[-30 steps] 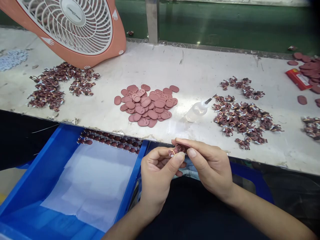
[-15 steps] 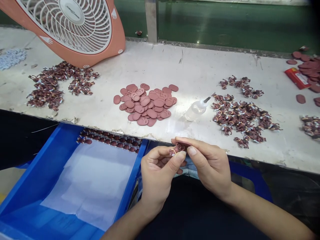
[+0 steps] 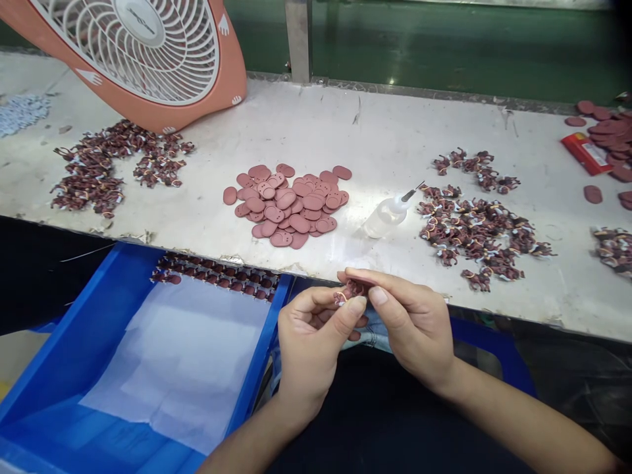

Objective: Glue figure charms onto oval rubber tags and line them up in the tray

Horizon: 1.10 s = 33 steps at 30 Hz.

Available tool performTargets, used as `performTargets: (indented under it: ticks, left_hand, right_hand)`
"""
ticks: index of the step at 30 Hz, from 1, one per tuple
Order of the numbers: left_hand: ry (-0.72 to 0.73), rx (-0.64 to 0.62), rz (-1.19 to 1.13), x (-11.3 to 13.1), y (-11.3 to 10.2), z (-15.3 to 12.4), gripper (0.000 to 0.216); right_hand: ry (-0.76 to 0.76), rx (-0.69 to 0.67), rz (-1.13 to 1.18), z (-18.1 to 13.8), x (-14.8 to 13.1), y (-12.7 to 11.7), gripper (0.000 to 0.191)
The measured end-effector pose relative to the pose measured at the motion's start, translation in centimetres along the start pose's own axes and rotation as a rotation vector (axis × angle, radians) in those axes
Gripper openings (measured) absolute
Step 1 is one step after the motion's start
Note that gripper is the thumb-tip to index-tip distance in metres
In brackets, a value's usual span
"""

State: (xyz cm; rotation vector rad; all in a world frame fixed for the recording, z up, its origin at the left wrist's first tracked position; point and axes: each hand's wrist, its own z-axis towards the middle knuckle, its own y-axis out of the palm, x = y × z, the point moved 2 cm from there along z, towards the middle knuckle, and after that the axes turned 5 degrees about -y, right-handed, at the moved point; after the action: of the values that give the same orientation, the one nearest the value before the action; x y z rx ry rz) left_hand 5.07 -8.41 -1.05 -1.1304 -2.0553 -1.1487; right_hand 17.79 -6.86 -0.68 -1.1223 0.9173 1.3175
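By the bench (image 3: 395, 138), both hands (image 3: 309, 339) (image 3: 419, 332) pinch a small figure (image 3: 344, 296) and oval base (image 3: 361, 280); the fan's (image 3: 148, 62) logo (image 3: 141, 20) is unreadable.

1. left hand (image 3: 309, 336) partly hides the brown figurine (image 3: 342, 297), its details too small.
2. right hand (image 3: 419, 326) partly covers the oval base (image 3: 363, 281).
3. far left, the box fan (image 3: 148, 52) is cut off at top.

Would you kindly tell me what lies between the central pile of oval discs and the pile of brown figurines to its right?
The head view shows a translucent bottle there, on the worktop, its needle-like tip pointing toward the figurines.
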Motion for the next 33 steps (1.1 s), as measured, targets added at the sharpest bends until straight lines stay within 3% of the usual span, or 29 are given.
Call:
performTargets:
  ticks: [14,27,33]
  left_hand:
    - [-0.016,-0.026,-0.019,0.0,0.0,0.6,0.011]
    - [-0.005,0.002,-0.032,0.3,-0.3,0.7,0.012]
    - [0.047,0.120,-0.003,0.5,-1.7,0.8,0.017]
  right_hand:
    - [-0.003,0.007,0.000,0.5,0.4,0.3,0.026]
    - [0.050,-0.070,0.175,0.9,0.6,0.6,0.035]
    - [-0.014,-0.038,0.149,0.2,0.7,-0.2,0.035]
